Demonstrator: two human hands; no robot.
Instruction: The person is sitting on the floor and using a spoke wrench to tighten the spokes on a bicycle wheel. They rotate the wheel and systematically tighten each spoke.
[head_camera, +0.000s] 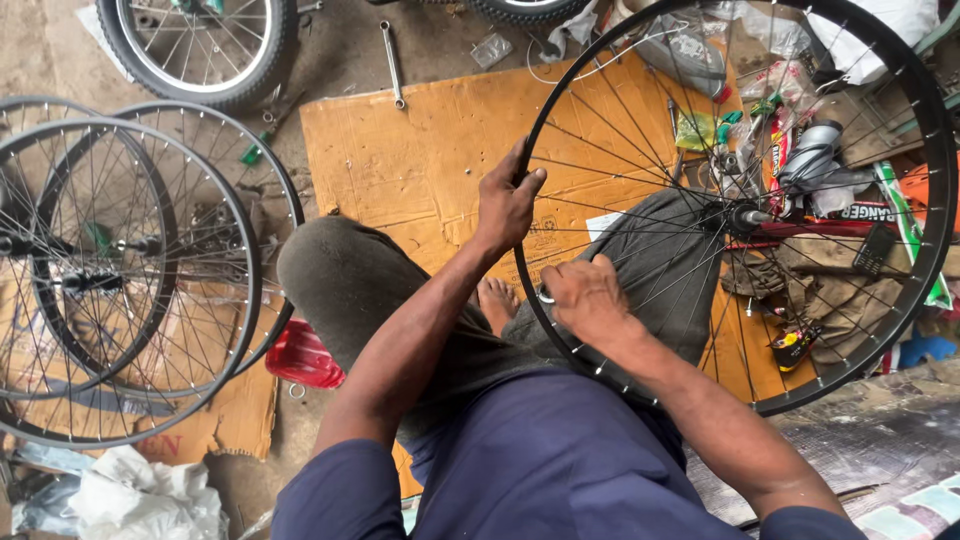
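Observation:
A black bicycle wheel rim (935, 170) with thin metal spokes and a hub (735, 215) stands upright across my knees. My left hand (507, 205) grips the rim's left edge, fingers wrapped around it. My right hand (585, 297) is lower on the same edge, shut on a small round metal tool (546, 296) pressed against the rim where a spoke meets it. I sit on the ground in grey trousers and a dark blue shirt; one bare foot (497, 300) shows between my legs.
Two bare spoked wheels (120, 270) lie stacked at left, a tyred wheel (200, 45) at top left. Orange cardboard (420, 150) covers the floor, a spanner (392, 62) beyond it. A red container (305, 357) is beside my left knee. Packets and rags (810, 180) clutter the right.

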